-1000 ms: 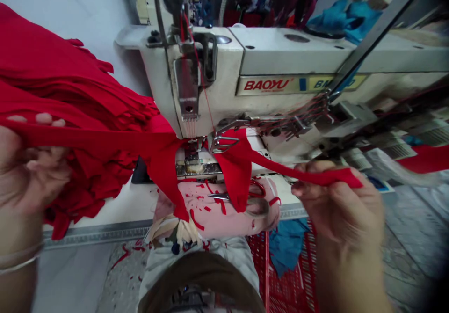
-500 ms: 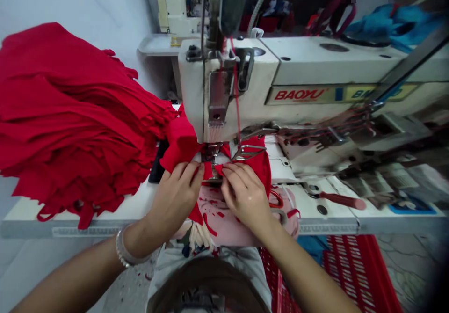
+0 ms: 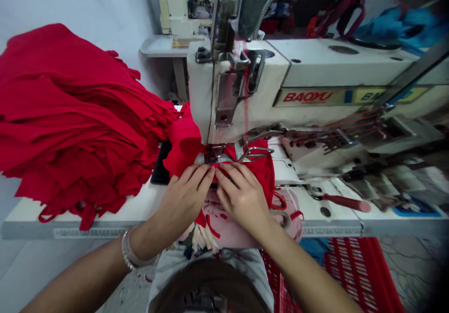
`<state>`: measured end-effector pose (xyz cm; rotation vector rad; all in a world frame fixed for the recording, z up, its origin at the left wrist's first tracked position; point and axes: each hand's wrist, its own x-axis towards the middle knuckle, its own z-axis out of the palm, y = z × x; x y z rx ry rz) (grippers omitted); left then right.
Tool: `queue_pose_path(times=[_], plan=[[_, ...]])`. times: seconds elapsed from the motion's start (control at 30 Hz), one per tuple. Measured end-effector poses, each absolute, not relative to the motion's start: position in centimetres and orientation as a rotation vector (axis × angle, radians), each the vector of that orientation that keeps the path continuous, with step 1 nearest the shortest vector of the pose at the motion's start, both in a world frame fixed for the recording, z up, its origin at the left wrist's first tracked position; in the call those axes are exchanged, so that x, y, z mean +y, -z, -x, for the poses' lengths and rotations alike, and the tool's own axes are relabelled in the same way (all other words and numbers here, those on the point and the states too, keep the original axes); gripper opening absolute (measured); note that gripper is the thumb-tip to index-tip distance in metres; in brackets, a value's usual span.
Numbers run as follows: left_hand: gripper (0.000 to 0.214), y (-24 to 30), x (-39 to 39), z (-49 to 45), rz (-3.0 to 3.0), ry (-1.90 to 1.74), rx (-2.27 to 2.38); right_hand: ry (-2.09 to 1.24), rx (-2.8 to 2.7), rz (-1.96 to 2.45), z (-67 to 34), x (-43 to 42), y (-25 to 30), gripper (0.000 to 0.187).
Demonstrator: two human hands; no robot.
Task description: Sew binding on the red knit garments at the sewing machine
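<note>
A red fabric piece [image 3: 183,137] lies under the head of a white sewing machine [image 3: 242,102], spread to both sides of the presser foot [image 3: 215,151]. My left hand [image 3: 187,193] grips its near edge just in front of the foot, fingertips pressed down on the cloth. Close against it, my right hand [image 3: 242,191] pinches the same red cloth, thumb underneath and fingers on top. The fingertips of both hands almost meet. Red threads run down from the machine to the needles. The cloth between the fingers is mostly hidden.
A tall pile of red fabric pieces [image 3: 77,130] fills the table's left side. To the right lie a red-handled screwdriver [image 3: 345,202] and scissors with orange handles [image 3: 279,201]. Pink cloth [image 3: 228,224] with red scraps hangs at the front edge. A red plastic basket [image 3: 354,271] stands below.
Both hands have come together in front of the presser foot, closing the gap between their fingertips. The red cloth edge there is now drawn across under the fingers. The view has shifted slightly.
</note>
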<state>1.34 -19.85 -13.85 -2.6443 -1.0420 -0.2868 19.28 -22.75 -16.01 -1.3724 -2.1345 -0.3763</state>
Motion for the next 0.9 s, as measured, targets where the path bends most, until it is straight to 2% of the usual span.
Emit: queue_pose_path(times=[0.6,0.9], plan=[[0.035,13.9,-18.3,-1.5,2.623,0.451,-0.965,0.429,-2.057,1.433,-18.6,-21.0,15.7,0.028],[0.031,13.9,-17.0,-0.8,2.72,0.518,-0.864,0.143,-1.986,1.321,-18.9,-20.6,16.2,0.024]])
